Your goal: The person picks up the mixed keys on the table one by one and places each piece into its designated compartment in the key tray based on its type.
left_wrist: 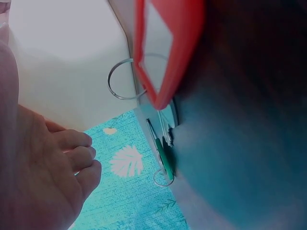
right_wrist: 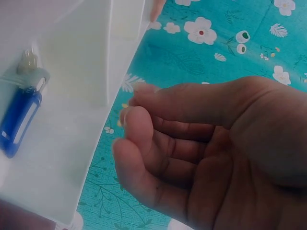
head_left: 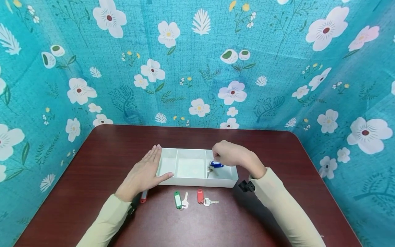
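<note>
A white tray with three compartments sits on the table. My left hand lies along its left end, fingers straight, thumb reaching over the front wall. Over the tray's right compartment is my right hand, fingers loosely curled with nothing seen between them. Below its fingertips, a blue key tag and its keys lie inside that compartment. The right wrist view shows this blue tag apart from the curled fingers. Beside my left wrist is a red key tag, seen close in the left wrist view.
In front of the tray lie a green key tag with a key and another red key tag with a key. A blue floral cloth hangs behind the dark wooden table and along both sides.
</note>
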